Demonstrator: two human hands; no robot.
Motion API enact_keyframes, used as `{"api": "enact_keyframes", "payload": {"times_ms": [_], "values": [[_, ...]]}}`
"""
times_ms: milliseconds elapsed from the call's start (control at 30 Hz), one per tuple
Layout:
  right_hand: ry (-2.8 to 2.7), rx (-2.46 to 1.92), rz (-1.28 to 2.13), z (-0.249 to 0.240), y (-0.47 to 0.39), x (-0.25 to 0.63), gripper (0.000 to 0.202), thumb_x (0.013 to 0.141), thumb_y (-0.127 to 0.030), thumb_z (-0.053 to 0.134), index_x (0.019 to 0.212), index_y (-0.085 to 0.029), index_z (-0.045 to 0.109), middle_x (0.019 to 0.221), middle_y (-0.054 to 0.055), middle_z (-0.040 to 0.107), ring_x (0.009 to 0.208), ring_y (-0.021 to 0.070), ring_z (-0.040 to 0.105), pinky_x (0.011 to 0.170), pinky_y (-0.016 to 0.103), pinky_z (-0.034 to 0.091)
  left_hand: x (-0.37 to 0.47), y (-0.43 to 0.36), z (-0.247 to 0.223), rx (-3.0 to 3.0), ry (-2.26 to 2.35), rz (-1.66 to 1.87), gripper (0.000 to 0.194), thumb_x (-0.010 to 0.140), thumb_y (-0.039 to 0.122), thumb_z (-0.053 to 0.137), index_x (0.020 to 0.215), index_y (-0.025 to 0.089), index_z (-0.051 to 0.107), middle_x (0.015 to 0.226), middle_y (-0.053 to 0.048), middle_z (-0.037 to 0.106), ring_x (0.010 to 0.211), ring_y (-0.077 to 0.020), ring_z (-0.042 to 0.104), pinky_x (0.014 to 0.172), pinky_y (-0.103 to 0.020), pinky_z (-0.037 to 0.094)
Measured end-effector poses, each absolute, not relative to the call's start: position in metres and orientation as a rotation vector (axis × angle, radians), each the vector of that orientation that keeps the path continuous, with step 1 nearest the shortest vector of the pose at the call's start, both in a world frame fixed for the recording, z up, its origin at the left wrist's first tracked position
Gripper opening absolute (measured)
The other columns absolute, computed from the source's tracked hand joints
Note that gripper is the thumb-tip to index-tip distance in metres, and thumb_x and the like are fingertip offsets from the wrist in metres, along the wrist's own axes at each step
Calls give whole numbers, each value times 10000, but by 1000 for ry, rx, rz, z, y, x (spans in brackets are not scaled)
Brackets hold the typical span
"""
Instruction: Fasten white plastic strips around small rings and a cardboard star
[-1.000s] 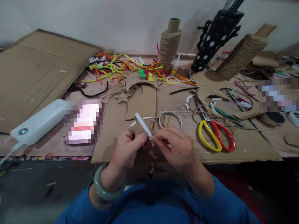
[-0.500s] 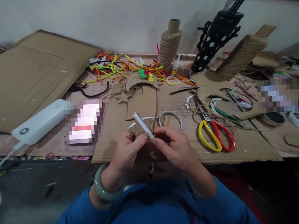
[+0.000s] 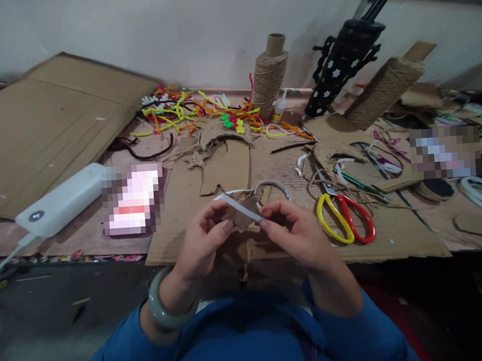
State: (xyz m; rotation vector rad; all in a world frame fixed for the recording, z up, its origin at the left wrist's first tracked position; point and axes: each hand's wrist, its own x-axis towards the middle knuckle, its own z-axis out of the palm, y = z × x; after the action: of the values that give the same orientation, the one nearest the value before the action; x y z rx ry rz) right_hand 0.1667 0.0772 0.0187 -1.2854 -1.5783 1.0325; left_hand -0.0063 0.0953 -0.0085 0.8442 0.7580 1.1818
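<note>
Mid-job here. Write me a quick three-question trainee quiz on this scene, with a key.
1. True or false: the scissors lie on the cardboard sheet, clear of the left hand and right hand.
2. What do the right hand's fingers hold? A) green pen B) white strip C) twine cone
3. Fill in: the bangle is on the ____ wrist.
Key: 1 true; 2 B; 3 left

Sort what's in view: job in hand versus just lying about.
Likely the job:
white strip, right hand
brown piece, left hand
white coil, nearby
scissors, possibly; untouched

Likely lying about:
phone-like device
corded white device
flowered black holder
</note>
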Motion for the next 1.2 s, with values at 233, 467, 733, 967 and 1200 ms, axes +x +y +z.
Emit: {"api": "enact_keyframes", "payload": {"times_ms": [233, 467, 733, 967, 1200], "values": [[-1493, -1245, 1096, 24, 76, 166, 55, 767, -243, 590, 761, -189, 582, 611, -30, 566, 487, 80, 494, 416, 179, 388, -10, 93, -9, 962, 906, 997, 254, 628, 360, 801, 655, 157, 650, 519, 44, 517, 461, -62, 419, 445, -181, 344], [-1181, -1143, 1100, -1, 71, 143, 178, 809, -375, 614, 862, -206, 639, 735, 16, 677, 644, 140, 626, 559, 242, 518, -7, 92, -5, 1086, 921, 966, 235, 672, 323, 740, 618, 156, 584, 576, 20, 562, 530, -95, 485, 504, -204, 396], [-1355, -1131, 863, 0, 69, 148, 124, 865, -281, 566, 873, -213, 670, 788, 20, 690, 738, 152, 649, 679, 280, 534, -6, 92, -1, 1333, 867, 892, 68, 712, 224, 668, 705, 157, 680, 624, -1, 607, 582, -116, 515, 546, -222, 421], [-1616, -1184, 859, 10, 76, 153, 117, 834, -216, 597, 928, -220, 668, 841, 12, 708, 768, 145, 658, 684, 261, 534, -8, 92, -6, 1073, 876, 1029, 141, 710, 308, 710, 756, 174, 711, 678, -7, 656, 601, -111, 556, 574, -213, 458], [-1638, -1195, 884, 10, 81, 152, 101, 832, -231, 603, 898, -213, 677, 819, 19, 720, 753, 156, 673, 671, 266, 544, -7, 94, -3, 1022, 896, 993, 155, 668, 304, 741, 705, 156, 710, 635, -5, 632, 572, -102, 531, 540, -205, 432]]}}
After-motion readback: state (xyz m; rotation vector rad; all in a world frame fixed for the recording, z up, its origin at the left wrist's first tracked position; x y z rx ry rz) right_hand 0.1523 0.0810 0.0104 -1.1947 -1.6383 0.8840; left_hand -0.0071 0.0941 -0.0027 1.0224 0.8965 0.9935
